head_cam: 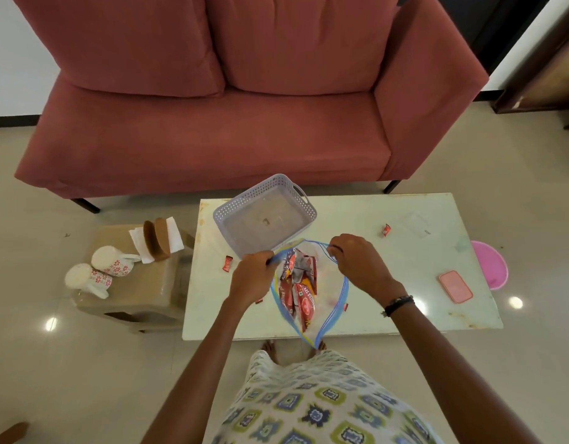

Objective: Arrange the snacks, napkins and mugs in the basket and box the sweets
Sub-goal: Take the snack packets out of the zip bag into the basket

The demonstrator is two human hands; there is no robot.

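Observation:
A clear zip bag (333, 283) with a blue zip edge hangs open over the white table (389, 267). My left hand (251, 277) pinches its left rim and my right hand (357, 261) pinches its right rim. Red and orange snack packets (301, 283) lie inside the bag. A grey perforated basket (264, 216) stands just beyond the bag, with nothing in it but a tiny scrap. Loose red sweets lie on the table, one (227, 263) to the left and one (386, 229) to the right. Two white floral mugs (111, 261) and napkins (174, 233) rest on a beige stool (132, 299).
A small pink lidded box (456, 286) sits on the right of the table. A pink round object (491, 264) shows past the table's right edge. A red sofa (212, 123) stands behind the table. My feet are under the table's near edge.

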